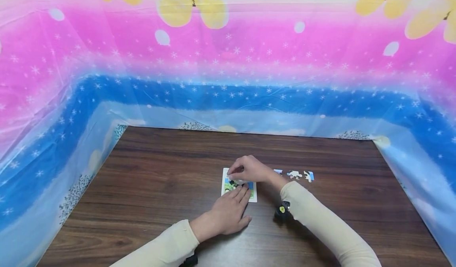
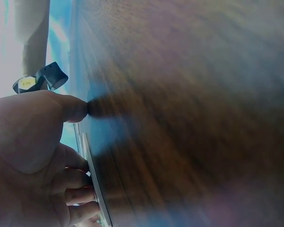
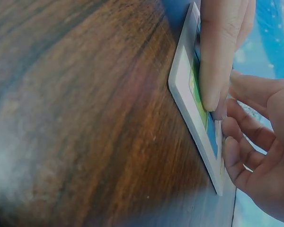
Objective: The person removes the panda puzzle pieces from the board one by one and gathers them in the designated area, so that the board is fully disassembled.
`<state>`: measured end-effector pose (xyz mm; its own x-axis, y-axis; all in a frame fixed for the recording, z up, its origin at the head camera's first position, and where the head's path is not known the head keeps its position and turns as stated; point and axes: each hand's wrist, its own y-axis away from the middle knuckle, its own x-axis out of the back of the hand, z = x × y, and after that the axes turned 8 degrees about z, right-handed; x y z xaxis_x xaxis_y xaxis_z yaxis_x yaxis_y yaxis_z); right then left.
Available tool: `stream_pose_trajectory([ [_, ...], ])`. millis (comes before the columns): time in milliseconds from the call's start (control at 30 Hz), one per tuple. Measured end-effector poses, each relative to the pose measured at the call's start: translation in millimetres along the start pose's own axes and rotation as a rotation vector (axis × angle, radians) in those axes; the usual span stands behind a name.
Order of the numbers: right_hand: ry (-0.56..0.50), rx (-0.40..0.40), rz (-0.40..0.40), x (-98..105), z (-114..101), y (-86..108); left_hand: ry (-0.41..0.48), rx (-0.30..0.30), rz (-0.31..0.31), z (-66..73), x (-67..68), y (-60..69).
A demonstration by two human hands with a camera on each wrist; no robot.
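A small jigsaw puzzle board (image 1: 254, 195) with a white border and a green and blue picture lies on the table. My left hand (image 1: 229, 211) rests on its near part, fingers straight and pressing on the picture; the left wrist view shows these fingers (image 2: 83, 194) against the board's edge. Over the far left part, my right hand (image 1: 251, 169) bends down and pinches a pale puzzle piece (image 1: 232, 177) close to the board's surface. In the right wrist view the right hand's curled fingers (image 3: 241, 161) hide most of that piece.
Right of the board lie loose puzzle pieces: a white one (image 1: 294, 175), a white and blue one (image 1: 309, 176), and another (image 1: 278, 172) partly behind my right wrist. The dark wooden table (image 1: 160, 172) is bordered by a printed pink and blue cloth (image 1: 228, 73).
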<state>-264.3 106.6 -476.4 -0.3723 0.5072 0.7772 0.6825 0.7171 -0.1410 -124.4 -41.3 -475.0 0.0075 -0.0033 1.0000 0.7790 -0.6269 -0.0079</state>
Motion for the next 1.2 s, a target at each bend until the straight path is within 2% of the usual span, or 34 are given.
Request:
stream_pose_trajectory([
  [300, 0.035, 0.018, -0.019, -3, -2, -3.8, 0.013, 0.002, -0.018, 0.6, 3.5, 1.1],
  [533, 0.044, -0.004, -0.033, -5, -7, -4.5, 0.007, 0.001, -0.036, 0.7, 3.9, 0.7],
  [1000, -0.044, -0.086, -0.048, -7, -12, -3.5, 0.050, -0.013, -0.016, -1.3, 0.6, 1.5],
  [1200, -0.079, -0.073, -0.040, -7, -11, -3.0, 0.058, -0.010, -0.023, -2.2, -0.7, 0.5],
])
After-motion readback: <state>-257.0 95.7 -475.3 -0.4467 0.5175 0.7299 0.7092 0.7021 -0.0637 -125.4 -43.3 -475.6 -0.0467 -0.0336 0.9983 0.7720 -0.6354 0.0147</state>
